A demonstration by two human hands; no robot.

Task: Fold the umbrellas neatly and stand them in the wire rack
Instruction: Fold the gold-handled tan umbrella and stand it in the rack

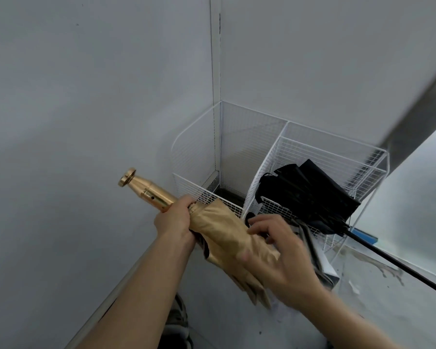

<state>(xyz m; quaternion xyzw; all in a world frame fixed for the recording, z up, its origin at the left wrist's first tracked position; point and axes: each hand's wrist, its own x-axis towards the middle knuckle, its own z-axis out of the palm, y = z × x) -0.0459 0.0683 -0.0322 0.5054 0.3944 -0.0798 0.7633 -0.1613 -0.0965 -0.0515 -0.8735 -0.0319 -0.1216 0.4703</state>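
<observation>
Head view: the left hand [174, 220] clamped the gold umbrella [224, 235] where handle meets canopy, steadying it, I'd say, so the right hand [280, 250], curled round the fabric, could wind the folds tight! All this just before the wire rack [247, 137], whose right compartment held a loosely bundled black umbrella [310, 195]

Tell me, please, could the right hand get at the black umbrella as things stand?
Probably yes: the black umbrella leans in the wire rack just beyond the right hand, with nothing between them. That hand is curled round the gold umbrella, though, so it must let go first.
</observation>
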